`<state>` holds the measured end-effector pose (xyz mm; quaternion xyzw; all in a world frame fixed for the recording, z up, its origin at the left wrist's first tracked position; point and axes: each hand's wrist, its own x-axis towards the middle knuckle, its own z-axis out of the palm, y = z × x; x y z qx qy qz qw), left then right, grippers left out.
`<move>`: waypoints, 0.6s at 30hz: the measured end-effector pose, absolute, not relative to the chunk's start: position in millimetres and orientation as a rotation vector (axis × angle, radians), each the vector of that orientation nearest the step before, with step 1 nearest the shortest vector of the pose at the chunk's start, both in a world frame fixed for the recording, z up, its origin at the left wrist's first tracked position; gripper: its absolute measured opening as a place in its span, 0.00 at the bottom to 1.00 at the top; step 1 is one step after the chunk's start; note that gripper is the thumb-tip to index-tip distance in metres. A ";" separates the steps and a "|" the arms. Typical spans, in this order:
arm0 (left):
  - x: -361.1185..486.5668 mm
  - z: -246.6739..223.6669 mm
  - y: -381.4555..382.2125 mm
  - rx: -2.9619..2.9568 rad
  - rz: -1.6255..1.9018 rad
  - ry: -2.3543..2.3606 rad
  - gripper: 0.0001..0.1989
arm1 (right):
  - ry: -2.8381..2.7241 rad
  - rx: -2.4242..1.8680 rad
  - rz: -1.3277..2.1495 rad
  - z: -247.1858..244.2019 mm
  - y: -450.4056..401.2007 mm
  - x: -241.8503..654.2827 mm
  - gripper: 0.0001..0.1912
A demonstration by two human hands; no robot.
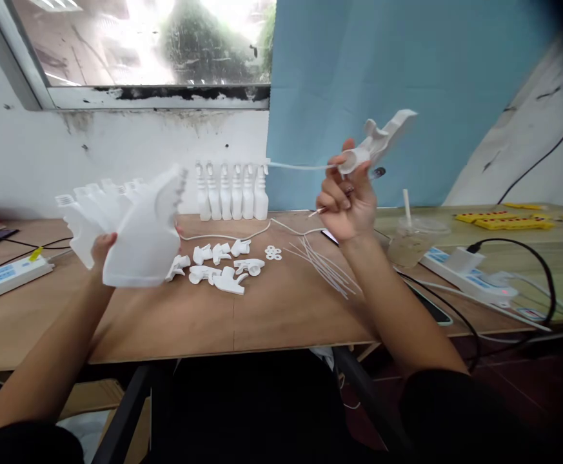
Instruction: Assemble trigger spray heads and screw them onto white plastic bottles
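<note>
At the near edge of the wooden surface [281, 316], the person's forearms are reaching in from black sleeves, with a dark chair armrest [121, 412] showing below. A bit farther in, a scattered bunch of white spray heads [229, 281] is lying in the middle, with a little cluster of white rings [273, 253] sitting just to the right and a loose fan of thin white tubes [327, 267] spreading past that. Over on the right, a phone [433, 304] is lying near a power strip [477, 281], and another strip [10, 278] is sitting at far left. Above the surface, the left fingers [107, 240] are gripping a big translucent white bottle [140, 241], which is tilting and looking kinda blurry. More white bottles [80, 225] are bunching up beside it, but I can't tell whether that hand is holding those too. The right fingers [332, 193] are pinching a white trigger head [382, 138] up in the air, its tube [300, 167] sticking out leftward, and a thin pen-like thing [320, 211] is poking through the same grip. A clear cup [409, 241] with a straw is standing to the right of that arm. Toward the back, six white bottles with spray heads on [237, 193] are standing upright in a row, and some yellow pieces [513, 223] are lying off to the right. Behind everything, a blue sheet [382, 71] is covering part of the wall, and a bright window [204, 45] is showing greenery.
</note>
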<state>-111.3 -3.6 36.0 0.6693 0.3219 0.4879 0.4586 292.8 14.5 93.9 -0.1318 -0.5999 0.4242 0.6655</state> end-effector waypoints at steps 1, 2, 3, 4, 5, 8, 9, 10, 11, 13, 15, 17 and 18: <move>-121.5 36.7 -4.2 1.694 1.289 0.862 0.39 | -1.349 -0.310 0.932 94.7 20.7 300.7 0.15; -131.0 36.3 -3.0 1.740 1.383 0.926 0.37 | -1.342 -0.358 0.908 94.0 27.2 307.4 0.16; -139.7 34.6 0.0 1.788 1.483 0.984 0.36 | -1.336 -0.434 0.887 92.0 33.5 312.5 0.17; -147.4 31.7 4.5 1.839 1.594 1.052 0.36 | -1.327 -0.506 0.884 88.8 39.6 316.3 0.19; -154.0 27.9 9.8 1.889 1.699 1.147 0.37 | -1.312 -0.560 0.894 85.0 45.3 318.7 0.19; -166.2 13.5 24.5 2.003 1.875 1.607 0.41 | -1.257 -0.588 0.989 72.0 60.0 321.5 0.19; -167.7 8.9 27.5 2.025 1.878 1.799 0.42 | -1.241 -0.572 1.028 67.7 64.1 321.7 0.19; -168.0 4.7 29.3 2.038 1.860 1.979 0.43 | -1.229 -0.560 1.065 63.6 67.9 321.7 0.19; -167.5 1.0 30.2 2.045 1.833 2.125 0.43 | -1.219 -0.556 1.099 59.7 71.4 321.7 0.19; -164.8 -4.3 30.2 2.057 1.746 2.290 0.44 | -1.207 -0.573 1.159 52.3 77.2 321.2 0.18; -161.9 -7.5 29.9 2.051 1.680 2.312 0.44 | -1.196 -0.605 1.204 45.9 81.7 320.7 0.17; -160.4 -9.4 30.4 2.023 1.651 2.303 0.45 | -1.184 -0.618 1.247 41.0 85.2 320.5 0.14; -160.4 -10.3 31.0 2.003 1.644 2.315 0.45 | -1.179 -0.617 1.272 39.2 86.7 320.7 0.13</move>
